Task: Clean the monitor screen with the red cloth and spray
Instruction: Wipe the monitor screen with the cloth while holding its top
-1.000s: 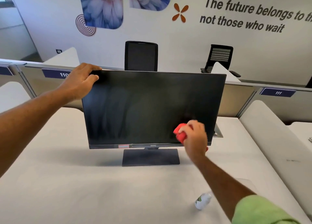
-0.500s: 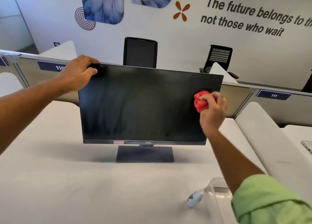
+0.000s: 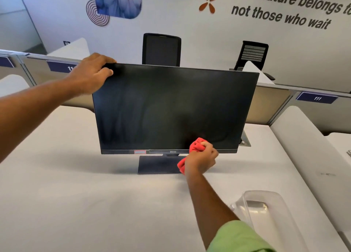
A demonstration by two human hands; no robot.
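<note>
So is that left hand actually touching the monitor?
Touching. The head view shows the left hand gripping the monitor's top left corner, fingers curled over its upper edge.

Right hand (image 3: 201, 159), red cloth (image 3: 196, 146) moved down to screen's lower edge.

Open-plan office, numbered desk partitions (image 3: 316, 98), mesh chairs (image 3: 161, 50), wall slogan (image 3: 284, 10)

Your left arm reaches forward from the left edge, bare to the elbow, and your left hand (image 3: 90, 75) grips the top left corner of the monitor (image 3: 171, 107), fingers curled over its upper edge and thumb on the front. Your right arm, in a green sleeve, stretches up from the lower right. Your right hand (image 3: 201, 159) holds the bunched cloth (image 3: 196, 147) against the screen's lower edge.
</note>
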